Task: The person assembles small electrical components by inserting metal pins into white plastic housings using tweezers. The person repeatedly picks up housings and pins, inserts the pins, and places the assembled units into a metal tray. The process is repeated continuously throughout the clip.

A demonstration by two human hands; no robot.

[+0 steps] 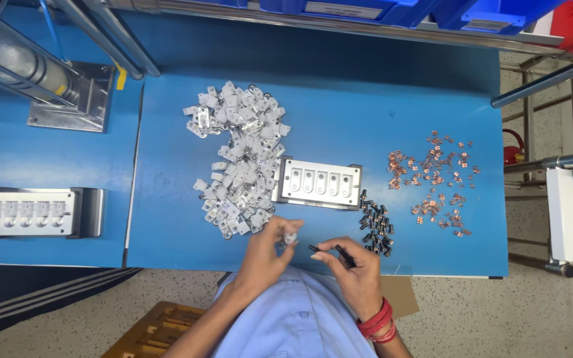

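Left hand [268, 248] closed in pinch on small white plastic piece [290, 237], just above near edge of blue table [392, 93]. Right hand [351, 265] grips thin black tool [345, 255] and holds small black part [314, 248] at fingertips, close to white piece but apart. Pile of white pieces [240, 159] lies beyond left hand. Metal fixture [318, 182] with five slots stands beside pile. Heap of black parts [376, 222] near right hand; copper clips [432, 179] further right.
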